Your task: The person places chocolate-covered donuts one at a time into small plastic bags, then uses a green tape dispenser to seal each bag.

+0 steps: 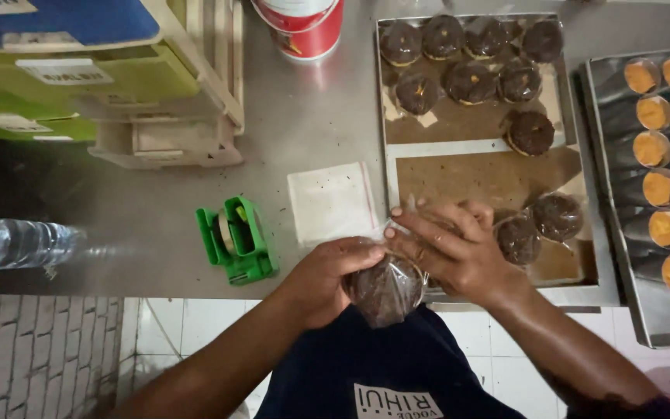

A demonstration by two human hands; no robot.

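Observation:
My left hand [327, 275] grips a clear plastic bag [385, 291] with a dark chocolate-coated round pastry inside, just off the table's front edge. My right hand [447, 244] pinches the bag's open top between fingers and thumb. A stack of clear bags [331, 202] lies flat on the steel table just beyond my hands. A green tape dispenser [236, 239] sits to the left of it. Right of my right hand, two more chocolate pastries [540, 225] rest on the near part of a paper-lined metal tray [599, 291].
Several chocolate pastries [467, 66] fill the tray's far end. A second tray [622, 256] at the right holds several orange-topped cups [661, 186]. A red and white can [304, 27], wooden crate [172, 143], green boxes [56, 85] and a lying water bottle [13, 242] are at left.

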